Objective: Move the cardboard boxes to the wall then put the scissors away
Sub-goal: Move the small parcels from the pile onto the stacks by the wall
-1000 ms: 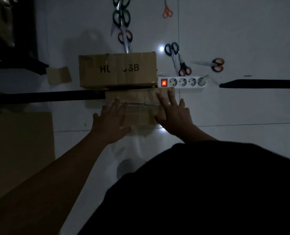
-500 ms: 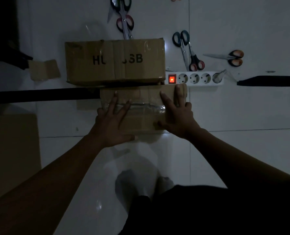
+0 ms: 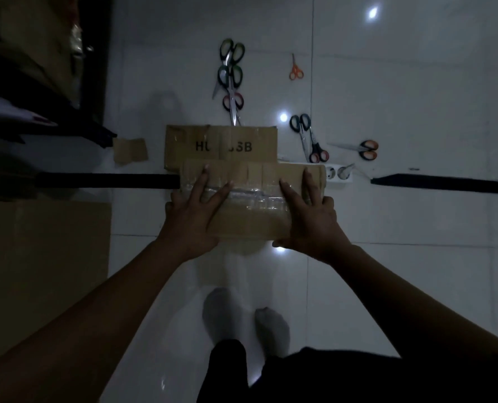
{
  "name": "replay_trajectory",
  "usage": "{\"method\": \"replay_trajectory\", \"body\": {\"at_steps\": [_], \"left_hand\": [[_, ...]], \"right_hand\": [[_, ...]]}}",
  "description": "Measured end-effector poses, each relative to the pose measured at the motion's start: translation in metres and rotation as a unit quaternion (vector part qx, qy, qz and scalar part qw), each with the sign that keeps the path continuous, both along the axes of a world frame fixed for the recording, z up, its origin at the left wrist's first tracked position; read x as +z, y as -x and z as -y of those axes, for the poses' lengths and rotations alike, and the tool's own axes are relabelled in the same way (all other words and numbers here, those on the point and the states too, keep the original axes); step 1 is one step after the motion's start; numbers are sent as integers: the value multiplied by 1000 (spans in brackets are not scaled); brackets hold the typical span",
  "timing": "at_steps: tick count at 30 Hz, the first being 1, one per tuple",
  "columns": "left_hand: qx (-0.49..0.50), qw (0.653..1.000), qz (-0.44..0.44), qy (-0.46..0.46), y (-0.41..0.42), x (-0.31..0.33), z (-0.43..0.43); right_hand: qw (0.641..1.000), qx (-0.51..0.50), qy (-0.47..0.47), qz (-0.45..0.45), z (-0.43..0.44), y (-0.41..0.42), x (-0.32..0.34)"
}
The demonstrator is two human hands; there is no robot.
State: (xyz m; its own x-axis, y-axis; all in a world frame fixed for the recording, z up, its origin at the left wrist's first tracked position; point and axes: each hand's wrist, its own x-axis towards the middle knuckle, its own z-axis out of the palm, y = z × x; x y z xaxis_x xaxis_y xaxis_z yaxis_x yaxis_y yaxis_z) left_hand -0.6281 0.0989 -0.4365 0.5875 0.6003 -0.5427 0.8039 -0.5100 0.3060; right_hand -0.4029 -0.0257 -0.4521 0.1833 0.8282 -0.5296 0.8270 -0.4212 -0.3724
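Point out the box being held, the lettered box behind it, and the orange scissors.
held box (image 3: 250, 219): head view, bare cardboard below the tape
lettered box (image 3: 221, 146): head view, top face between the letters
orange scissors (image 3: 295, 67): head view, pivot above the handles

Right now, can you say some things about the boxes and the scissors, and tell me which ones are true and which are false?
1. The left hand and the right hand both hold the taped box. True.
2. The left hand grips the red-handled scissors. False: they lie on the floor and no hand touches them.
3. The box with letters sits behind the taped box. True.
4. The small orange scissors lie on top of the box with letters. False: they lie on the floor, apart from it.
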Motion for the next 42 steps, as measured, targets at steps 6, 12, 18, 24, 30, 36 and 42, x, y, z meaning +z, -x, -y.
{"method": "replay_trajectory", "body": {"at_steps": [6,12,18,24,30,36,42], "left_hand": [[35,998,39,-27,4,108,2],[75,992,67,-72,1,244,8],[96,986,75,-114,2,381,22],[128,972,95,-170,25,493,50],[204,944,88,-245,62,583,101],[261,919,106,-276,92,649,151],[345,887,100,-290,135,683,208]], "right_hand": [[997,31,-64,14,-2,-6,109],[988,59,-136,36,-11,-19,245],[979,80,-180,53,-10,-20,380],[965,114,-231,45,-5,-3,475],[941,173,-291,5,6,26,555],[916,233,-326,-15,14,49,621],[891,312,-330,-21,23,100,669]]}}
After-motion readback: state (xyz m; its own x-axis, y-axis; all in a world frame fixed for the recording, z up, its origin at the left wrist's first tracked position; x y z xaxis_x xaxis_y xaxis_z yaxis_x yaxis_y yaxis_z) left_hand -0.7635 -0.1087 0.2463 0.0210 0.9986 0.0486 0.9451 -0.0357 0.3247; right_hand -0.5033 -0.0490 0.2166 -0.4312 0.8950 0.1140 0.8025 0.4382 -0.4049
